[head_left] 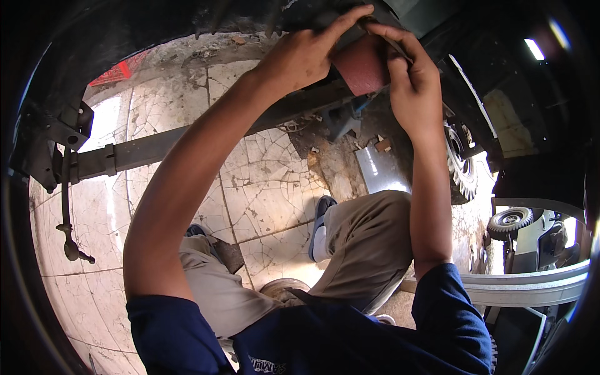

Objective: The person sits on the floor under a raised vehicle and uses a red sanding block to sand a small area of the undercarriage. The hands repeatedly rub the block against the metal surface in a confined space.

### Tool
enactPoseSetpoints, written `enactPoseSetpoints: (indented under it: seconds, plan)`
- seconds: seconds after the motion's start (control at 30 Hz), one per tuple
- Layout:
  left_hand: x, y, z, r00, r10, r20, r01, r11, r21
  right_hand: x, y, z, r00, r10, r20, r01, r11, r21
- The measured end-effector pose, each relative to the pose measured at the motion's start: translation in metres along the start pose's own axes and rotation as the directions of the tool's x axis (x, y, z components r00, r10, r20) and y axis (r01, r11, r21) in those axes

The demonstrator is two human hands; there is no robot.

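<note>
Below you spreads a floor (262, 181) of pale, cracked tiles with dark joints. Near its far left corner you see a red lattice (112, 74), and a glaring patch of light (107, 119) whitens its left side. Toward its far right you find bare brown ground (320, 165) and a shiny sheet (378, 169); by its right edge, two treaded wheels (509, 219).

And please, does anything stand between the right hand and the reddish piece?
Nothing visible does. The right hand is close to the right edge of the reddish piece; the left hand is at its left side, not between them. Actual contact is unclear.
</note>
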State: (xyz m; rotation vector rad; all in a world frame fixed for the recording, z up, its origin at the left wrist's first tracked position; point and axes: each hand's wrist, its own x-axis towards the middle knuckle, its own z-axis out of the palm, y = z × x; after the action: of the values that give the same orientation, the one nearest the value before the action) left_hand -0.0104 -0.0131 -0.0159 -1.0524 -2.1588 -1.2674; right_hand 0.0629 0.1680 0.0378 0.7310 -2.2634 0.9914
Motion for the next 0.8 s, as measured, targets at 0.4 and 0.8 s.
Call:
enactPoseSetpoints:
  seconds: [0.4,0.8]
  plan:
    - [0.0,-0.006,0.002,0.996,0.077,-0.044,-0.071,0.991,0.117,0.005,0.011,0.006,0.996,-0.085,-0.026,0.084,0.996,-0.028]
    - [0.0,-0.002,0.01,0.999,0.021,-0.04,-0.02,0.999,0.025,-0.002,-0.001,-0.003,0.999,0.04,0.01,-0.039,0.999,-0.034]
